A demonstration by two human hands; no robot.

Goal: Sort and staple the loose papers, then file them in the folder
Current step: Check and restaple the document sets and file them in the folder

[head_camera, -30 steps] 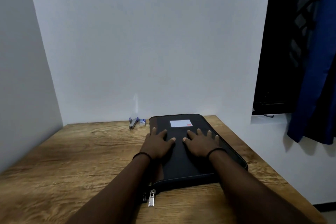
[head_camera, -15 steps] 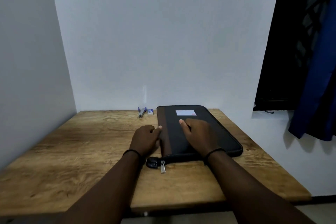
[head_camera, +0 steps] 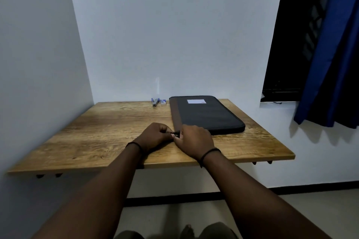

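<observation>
Against the frame half a second earlier, both hands had left the top face of the folder (head_camera: 206, 114) and had gathered at its near left corner. Before, the right hand (head_camera: 194, 138) lay flat on the cover and the left hand (head_camera: 154, 136) rested against the folder's left edge; at this moment both were curled about the zipper pull (head_camera: 176, 134) at that corner. The right hand's fingers appeared to pinch the small metal pull, while the left hand's fingers were curled tight against the zip end just left of it. The camera also stood further back, so that the front edge of the table (head_camera: 97, 141) showed in full.

The folder lay flat and zipped shut on the table, its far edge near the wall, a white label (head_camera: 196, 101) near that far end. The stapler (head_camera: 155, 102) and a small staple box (head_camera: 163, 102) sat just left of the folder's far left corner, touching neither it nor the hands.

The exact grip of each hand was hidden by the knuckles and by dim light; whether the left hand held a tab or only fabric could not be told. No loose papers were visible. The blue curtain (head_camera: 328, 48), right of the folder, was cut off by the frame edge.
</observation>
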